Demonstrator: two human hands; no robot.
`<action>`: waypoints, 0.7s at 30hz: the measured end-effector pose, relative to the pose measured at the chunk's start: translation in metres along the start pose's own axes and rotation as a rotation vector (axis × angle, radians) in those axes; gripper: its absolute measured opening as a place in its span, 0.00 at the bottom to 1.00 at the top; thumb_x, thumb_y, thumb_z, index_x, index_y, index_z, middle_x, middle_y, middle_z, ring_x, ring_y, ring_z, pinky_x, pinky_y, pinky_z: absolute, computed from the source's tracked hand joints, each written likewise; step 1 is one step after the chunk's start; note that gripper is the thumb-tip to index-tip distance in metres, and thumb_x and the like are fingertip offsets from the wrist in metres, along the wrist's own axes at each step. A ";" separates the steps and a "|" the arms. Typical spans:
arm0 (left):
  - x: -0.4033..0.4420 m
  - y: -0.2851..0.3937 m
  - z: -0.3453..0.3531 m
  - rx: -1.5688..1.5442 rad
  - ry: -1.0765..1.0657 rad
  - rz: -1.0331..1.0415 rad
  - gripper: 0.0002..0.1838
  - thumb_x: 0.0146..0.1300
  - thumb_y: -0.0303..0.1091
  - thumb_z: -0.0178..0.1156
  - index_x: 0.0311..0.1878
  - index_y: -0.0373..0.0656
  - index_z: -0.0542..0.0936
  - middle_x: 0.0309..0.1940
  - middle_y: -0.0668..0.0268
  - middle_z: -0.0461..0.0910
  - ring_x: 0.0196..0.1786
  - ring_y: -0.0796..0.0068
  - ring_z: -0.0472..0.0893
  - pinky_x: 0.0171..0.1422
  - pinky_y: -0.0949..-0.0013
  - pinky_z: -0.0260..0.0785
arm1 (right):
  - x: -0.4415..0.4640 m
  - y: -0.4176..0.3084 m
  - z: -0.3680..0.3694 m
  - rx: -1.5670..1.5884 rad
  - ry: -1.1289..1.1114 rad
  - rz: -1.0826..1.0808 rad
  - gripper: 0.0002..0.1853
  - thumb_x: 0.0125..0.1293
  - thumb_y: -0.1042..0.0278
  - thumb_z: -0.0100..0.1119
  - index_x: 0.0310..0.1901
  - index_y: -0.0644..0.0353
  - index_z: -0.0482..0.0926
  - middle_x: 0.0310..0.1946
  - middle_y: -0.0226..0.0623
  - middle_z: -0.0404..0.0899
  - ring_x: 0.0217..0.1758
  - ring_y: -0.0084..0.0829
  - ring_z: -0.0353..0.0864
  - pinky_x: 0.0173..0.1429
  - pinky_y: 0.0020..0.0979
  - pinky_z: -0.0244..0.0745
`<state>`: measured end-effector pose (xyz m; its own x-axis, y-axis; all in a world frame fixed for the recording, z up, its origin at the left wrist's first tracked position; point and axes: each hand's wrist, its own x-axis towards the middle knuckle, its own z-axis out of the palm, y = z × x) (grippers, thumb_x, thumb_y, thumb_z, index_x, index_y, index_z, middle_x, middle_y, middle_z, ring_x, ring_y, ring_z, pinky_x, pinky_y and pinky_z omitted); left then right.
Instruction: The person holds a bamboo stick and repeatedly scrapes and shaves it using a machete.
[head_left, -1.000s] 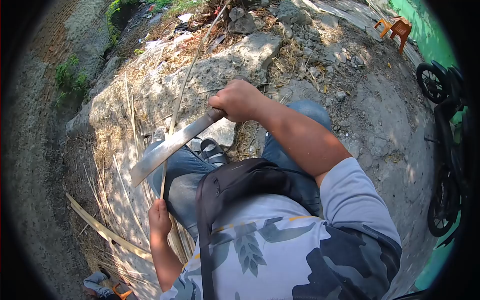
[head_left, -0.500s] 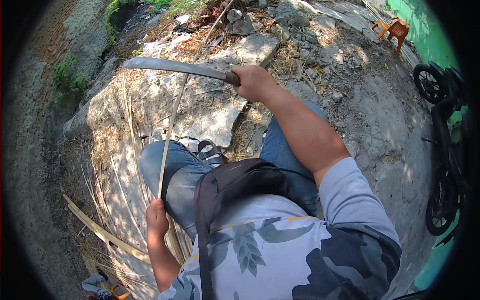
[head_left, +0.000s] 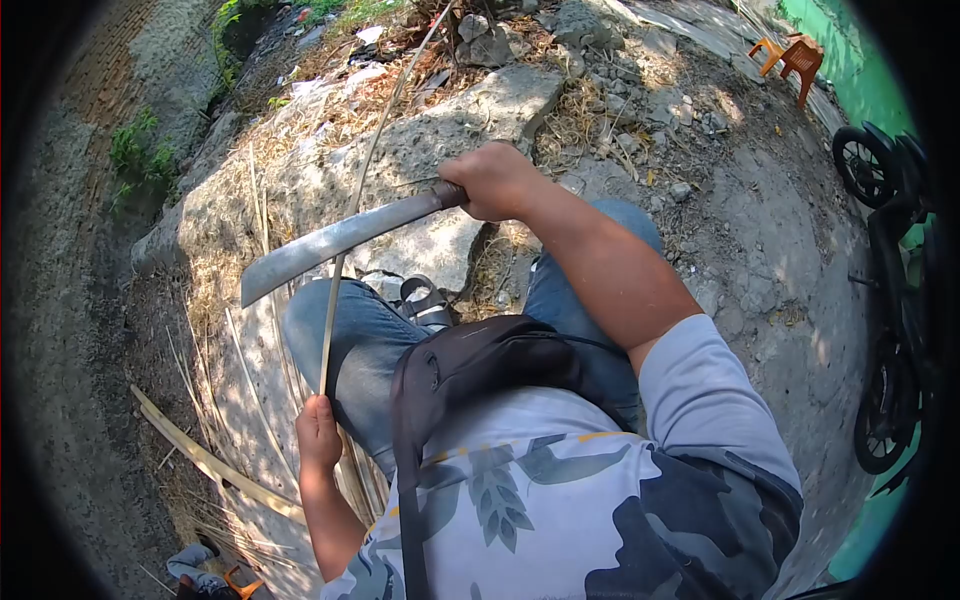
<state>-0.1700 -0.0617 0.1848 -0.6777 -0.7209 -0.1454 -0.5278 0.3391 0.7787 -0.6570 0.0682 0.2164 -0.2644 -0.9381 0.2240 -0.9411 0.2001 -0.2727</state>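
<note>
Grey steel of the machete (head_left: 335, 242) lies across the pale strip (head_left: 330, 330), and this crossing is the main relation. The strip has its long axis going away from the body, leaning a little to the right; it passes along the left leg (head_left: 375, 335) and over the broken slab (head_left: 465, 115). At the near end of the strip is the left hand (head_left: 319, 432), closed on it, with the thumb on top. So this hand is the nearer one. To the right of the strip, apart from it, the right hand (head_left: 497, 180) makes a full fist around the handle (head_left: 450, 194). Its arm reaches forward, with the elbow bent outward, and the blade points to the left, beyond the strip. Whether the edge touches the strip, I cannot tell. To the left of the strip, other strips (head_left: 259, 390) lie on the ground.
</note>
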 end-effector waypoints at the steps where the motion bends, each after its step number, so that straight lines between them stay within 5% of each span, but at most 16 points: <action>1: 0.000 0.001 0.001 -0.009 0.003 -0.004 0.27 0.85 0.53 0.45 0.32 0.43 0.71 0.24 0.78 0.65 0.31 0.85 0.63 0.36 0.73 0.57 | 0.000 0.008 -0.003 0.021 0.042 0.059 0.11 0.54 0.64 0.71 0.39 0.49 0.81 0.33 0.38 0.86 0.43 0.48 0.88 0.48 0.50 0.81; 5: 0.001 0.003 0.003 -0.025 0.005 0.011 0.26 0.85 0.52 0.45 0.32 0.43 0.72 0.24 0.79 0.65 0.31 0.85 0.63 0.36 0.73 0.56 | 0.002 0.030 -0.003 0.155 0.083 0.387 0.12 0.64 0.56 0.70 0.45 0.50 0.83 0.38 0.43 0.87 0.45 0.51 0.87 0.48 0.51 0.81; 9: 0.001 0.006 0.003 -0.005 0.004 -0.001 0.25 0.86 0.51 0.45 0.33 0.43 0.72 0.25 0.78 0.66 0.32 0.85 0.63 0.36 0.73 0.57 | 0.000 0.027 0.001 0.208 0.077 0.404 0.15 0.66 0.54 0.69 0.48 0.51 0.83 0.40 0.46 0.87 0.47 0.52 0.87 0.51 0.51 0.81; 21: -0.001 0.019 0.002 0.076 0.014 0.009 0.25 0.85 0.50 0.46 0.31 0.43 0.68 0.25 0.76 0.64 0.31 0.82 0.62 0.35 0.70 0.56 | -0.002 -0.017 0.007 0.036 -0.081 -0.113 0.10 0.54 0.67 0.69 0.39 0.49 0.81 0.32 0.38 0.86 0.41 0.48 0.88 0.44 0.51 0.81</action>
<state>-0.1804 -0.0531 0.1988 -0.6757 -0.7256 -0.1298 -0.5595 0.3903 0.7312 -0.6392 0.0646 0.2145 -0.1383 -0.9740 0.1797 -0.9552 0.0832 -0.2841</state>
